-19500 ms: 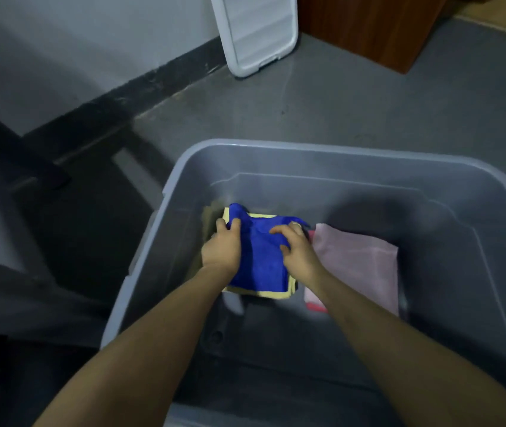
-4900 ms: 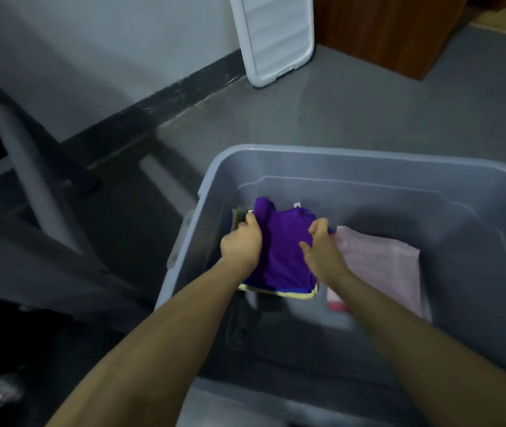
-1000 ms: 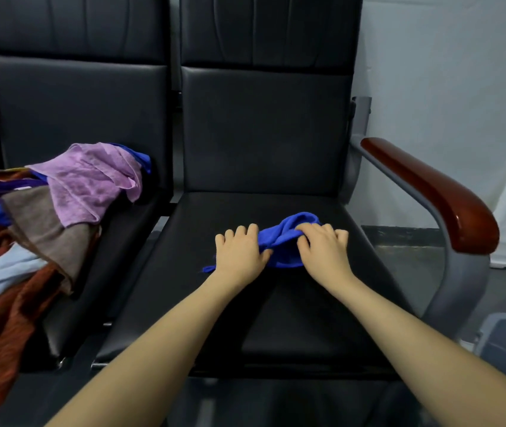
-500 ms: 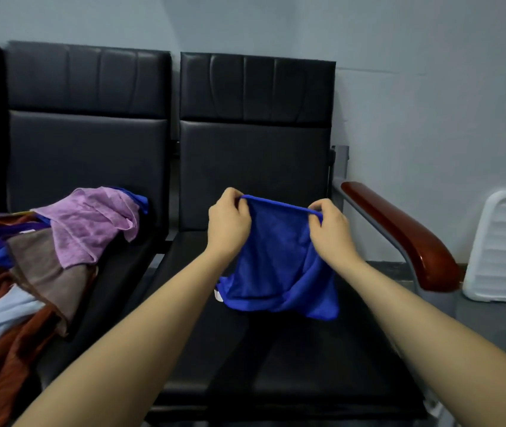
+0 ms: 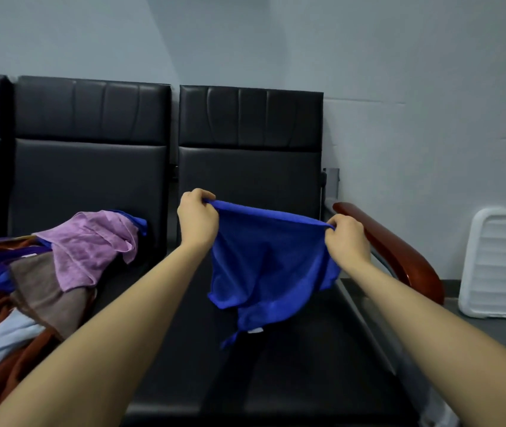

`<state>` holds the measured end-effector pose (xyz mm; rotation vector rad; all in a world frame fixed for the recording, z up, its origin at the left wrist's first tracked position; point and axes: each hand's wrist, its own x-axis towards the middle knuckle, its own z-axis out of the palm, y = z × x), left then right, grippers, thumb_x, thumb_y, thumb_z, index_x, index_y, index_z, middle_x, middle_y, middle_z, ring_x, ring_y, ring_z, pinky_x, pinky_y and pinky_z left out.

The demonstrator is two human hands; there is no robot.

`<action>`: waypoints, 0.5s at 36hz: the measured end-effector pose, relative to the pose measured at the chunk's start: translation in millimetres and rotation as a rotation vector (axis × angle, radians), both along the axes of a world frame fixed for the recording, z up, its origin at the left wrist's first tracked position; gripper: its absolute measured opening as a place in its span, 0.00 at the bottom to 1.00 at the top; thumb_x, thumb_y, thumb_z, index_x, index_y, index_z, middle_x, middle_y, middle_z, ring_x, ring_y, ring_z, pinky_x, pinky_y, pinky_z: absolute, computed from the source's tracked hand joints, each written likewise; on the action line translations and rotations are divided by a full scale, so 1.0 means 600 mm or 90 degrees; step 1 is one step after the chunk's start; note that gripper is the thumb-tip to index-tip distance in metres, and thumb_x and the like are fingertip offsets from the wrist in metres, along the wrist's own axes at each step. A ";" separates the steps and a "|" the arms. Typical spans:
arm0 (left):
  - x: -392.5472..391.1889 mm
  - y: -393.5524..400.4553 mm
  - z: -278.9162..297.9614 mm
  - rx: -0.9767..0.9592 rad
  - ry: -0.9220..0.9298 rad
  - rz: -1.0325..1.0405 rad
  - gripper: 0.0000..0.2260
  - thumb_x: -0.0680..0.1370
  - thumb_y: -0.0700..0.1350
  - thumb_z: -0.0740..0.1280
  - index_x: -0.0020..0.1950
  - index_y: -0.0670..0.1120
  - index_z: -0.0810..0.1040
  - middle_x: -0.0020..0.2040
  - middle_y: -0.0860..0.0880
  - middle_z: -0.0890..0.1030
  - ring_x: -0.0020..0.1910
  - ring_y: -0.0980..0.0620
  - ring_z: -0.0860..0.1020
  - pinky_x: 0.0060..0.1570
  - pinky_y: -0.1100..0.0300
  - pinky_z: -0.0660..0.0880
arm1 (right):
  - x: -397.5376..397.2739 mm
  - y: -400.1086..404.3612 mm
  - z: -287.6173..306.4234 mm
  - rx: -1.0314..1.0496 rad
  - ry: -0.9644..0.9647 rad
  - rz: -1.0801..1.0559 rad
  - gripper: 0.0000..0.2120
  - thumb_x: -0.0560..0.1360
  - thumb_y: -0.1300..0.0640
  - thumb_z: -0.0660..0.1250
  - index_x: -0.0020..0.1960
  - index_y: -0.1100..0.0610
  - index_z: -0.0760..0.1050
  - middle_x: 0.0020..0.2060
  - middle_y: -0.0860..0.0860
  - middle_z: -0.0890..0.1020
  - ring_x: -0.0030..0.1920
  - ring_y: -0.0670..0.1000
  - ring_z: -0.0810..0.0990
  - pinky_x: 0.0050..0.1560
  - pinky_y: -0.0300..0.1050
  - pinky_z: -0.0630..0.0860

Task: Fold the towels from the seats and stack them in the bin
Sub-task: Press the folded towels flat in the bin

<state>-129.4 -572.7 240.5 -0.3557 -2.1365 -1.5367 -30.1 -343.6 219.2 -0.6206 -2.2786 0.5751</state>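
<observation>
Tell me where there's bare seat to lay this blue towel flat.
The right seat is bare below the blue towel, between the wooden armrest and the towel pile. The left seat is crowded by that pile.

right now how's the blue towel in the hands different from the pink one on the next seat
The blue towel hangs in the air, pinched by the left hand and right hand; the pink towel lies crumpled on a heap, untouched. The blue towel's top edge is pulled taut; the pink towel's edges droop. Neither is folded.
</observation>
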 end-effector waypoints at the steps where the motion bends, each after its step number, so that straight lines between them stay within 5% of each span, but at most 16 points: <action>1: 0.003 0.000 0.001 -0.018 0.011 0.007 0.14 0.76 0.30 0.56 0.54 0.39 0.78 0.56 0.46 0.73 0.49 0.54 0.71 0.47 0.71 0.65 | 0.000 0.000 0.001 0.009 -0.001 -0.005 0.09 0.77 0.64 0.58 0.49 0.59 0.77 0.49 0.55 0.79 0.43 0.56 0.78 0.40 0.51 0.76; 4: 0.005 -0.002 0.006 -0.062 0.052 0.000 0.10 0.76 0.31 0.59 0.54 0.38 0.75 0.55 0.49 0.66 0.46 0.55 0.68 0.45 0.75 0.61 | -0.002 -0.002 0.012 0.047 -0.002 -0.018 0.12 0.76 0.65 0.57 0.53 0.59 0.77 0.53 0.55 0.78 0.48 0.57 0.77 0.40 0.48 0.71; 7: 0.003 -0.007 0.014 -0.092 0.064 -0.002 0.06 0.78 0.33 0.59 0.52 0.38 0.73 0.54 0.50 0.64 0.44 0.54 0.68 0.45 0.68 0.64 | -0.002 0.000 0.023 0.090 0.002 -0.029 0.13 0.77 0.66 0.55 0.55 0.61 0.76 0.55 0.56 0.76 0.51 0.59 0.76 0.41 0.47 0.68; 13: -0.009 -0.024 0.041 -0.119 0.042 0.073 0.06 0.78 0.34 0.56 0.53 0.40 0.70 0.55 0.43 0.70 0.47 0.43 0.73 0.46 0.50 0.72 | 0.002 0.014 0.044 0.143 -0.002 -0.064 0.14 0.82 0.55 0.53 0.52 0.63 0.73 0.49 0.59 0.79 0.48 0.62 0.77 0.41 0.49 0.69; 18: -0.003 -0.033 0.059 -0.290 0.069 0.144 0.07 0.78 0.32 0.55 0.52 0.39 0.70 0.53 0.42 0.71 0.44 0.42 0.73 0.41 0.51 0.69 | 0.004 0.010 0.060 0.166 -0.042 -0.083 0.15 0.82 0.52 0.55 0.50 0.62 0.73 0.46 0.60 0.80 0.47 0.62 0.78 0.42 0.49 0.69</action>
